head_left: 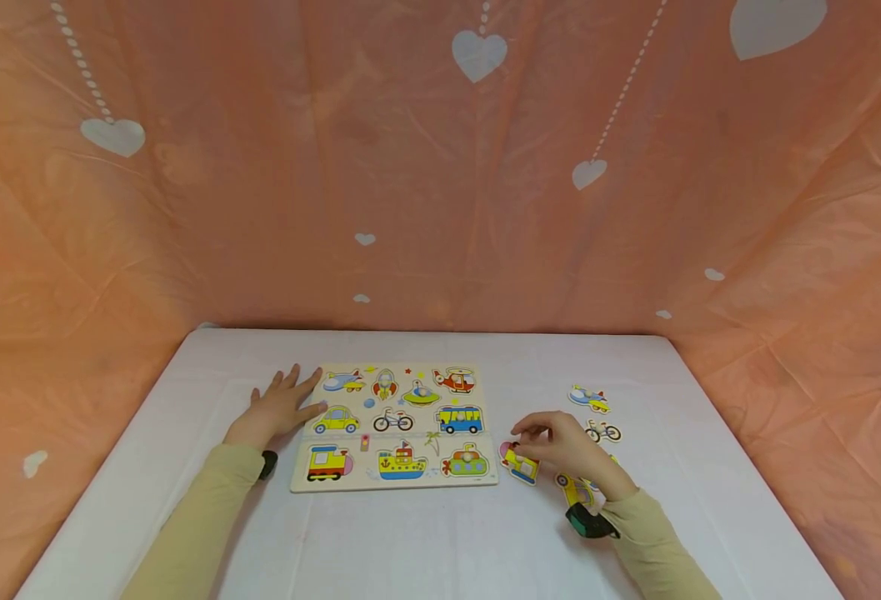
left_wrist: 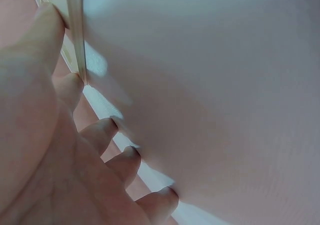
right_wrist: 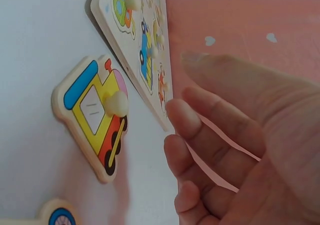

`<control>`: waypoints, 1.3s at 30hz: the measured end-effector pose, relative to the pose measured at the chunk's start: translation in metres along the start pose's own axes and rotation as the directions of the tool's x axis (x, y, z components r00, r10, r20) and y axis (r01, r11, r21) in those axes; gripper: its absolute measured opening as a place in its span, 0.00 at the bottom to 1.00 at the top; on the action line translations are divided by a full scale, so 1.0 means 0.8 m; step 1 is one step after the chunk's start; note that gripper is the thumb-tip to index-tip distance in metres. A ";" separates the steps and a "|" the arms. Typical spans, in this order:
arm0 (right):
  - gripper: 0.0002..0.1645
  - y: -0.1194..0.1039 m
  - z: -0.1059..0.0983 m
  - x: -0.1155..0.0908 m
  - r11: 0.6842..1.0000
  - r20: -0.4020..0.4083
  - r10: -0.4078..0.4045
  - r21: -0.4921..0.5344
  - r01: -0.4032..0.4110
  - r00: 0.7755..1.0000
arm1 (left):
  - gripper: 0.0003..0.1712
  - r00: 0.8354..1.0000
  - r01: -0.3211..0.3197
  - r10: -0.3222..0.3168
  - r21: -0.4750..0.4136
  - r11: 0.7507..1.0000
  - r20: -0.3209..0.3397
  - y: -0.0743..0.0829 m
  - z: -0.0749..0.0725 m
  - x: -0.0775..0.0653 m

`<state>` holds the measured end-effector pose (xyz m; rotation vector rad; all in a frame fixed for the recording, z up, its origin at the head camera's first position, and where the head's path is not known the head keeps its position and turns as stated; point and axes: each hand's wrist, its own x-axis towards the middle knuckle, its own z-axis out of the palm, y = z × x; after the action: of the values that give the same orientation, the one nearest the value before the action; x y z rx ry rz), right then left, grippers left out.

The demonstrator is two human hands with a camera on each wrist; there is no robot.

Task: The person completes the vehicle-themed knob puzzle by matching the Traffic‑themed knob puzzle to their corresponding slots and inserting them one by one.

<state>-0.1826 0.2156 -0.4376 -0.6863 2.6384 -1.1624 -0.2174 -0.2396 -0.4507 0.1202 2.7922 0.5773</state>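
Note:
A wooden vehicle puzzle board lies on the table. My left hand rests at its left side with fingers spread, the thumb and index finger touching the edge. Knobbed pieces, among them a bus and a submarine, sit in the board. Just right of the board lies a train piece with a pale round knob. My right hand hovers over it, fingers loosely bent; the right wrist view shows a gap between fingertips and knob and nothing held.
Right of the board lie a plane piece, a bicycle piece and a yellow car piece, partly covered by the right wrist. Another piece is mostly hidden behind the forearm. An orange curtain with hearts stands behind the white table.

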 end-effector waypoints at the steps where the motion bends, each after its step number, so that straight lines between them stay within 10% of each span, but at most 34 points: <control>1: 0.11 0.001 -0.001 -0.001 1.000 0.001 -0.003 0.000 0.003 1.000 | 0.45 1.000 0.001 -0.001 -0.001 1.000 0.001 0.001 0.000 0.000; 39: 0.08 0.028 0.006 -0.006 0.998 0.072 0.048 0.037 -0.051 0.996 | 0.45 1.000 -0.003 0.003 -0.010 1.000 -0.009 0.000 -0.001 -0.001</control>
<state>-0.1845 0.2277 -0.4577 -0.6397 2.5525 -1.1504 -0.2168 -0.2400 -0.4498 0.1196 2.7982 0.5945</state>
